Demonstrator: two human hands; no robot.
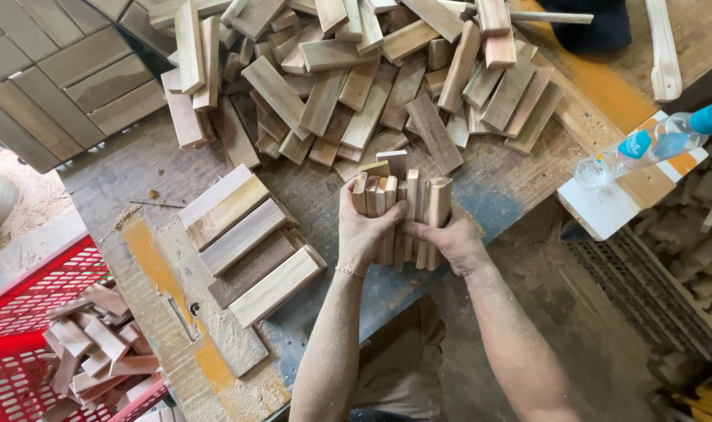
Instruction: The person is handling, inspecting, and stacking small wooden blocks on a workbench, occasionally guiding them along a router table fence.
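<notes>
Both hands clasp a bundle of short wooden blocks standing on end at the near edge of the workbench. My left hand grips the bundle's left side and my right hand presses its right side. Left of the bundle, several flat wooden slats lie side by side in a diagonal row. A large loose heap of wooden blocks covers the bench beyond the hands.
A red plastic crate holding wooden blocks stands at the lower left. A clear water bottle with a blue cap lies on a white board at right. Assembled slat panels sit at upper left. Sawdust covers the bench.
</notes>
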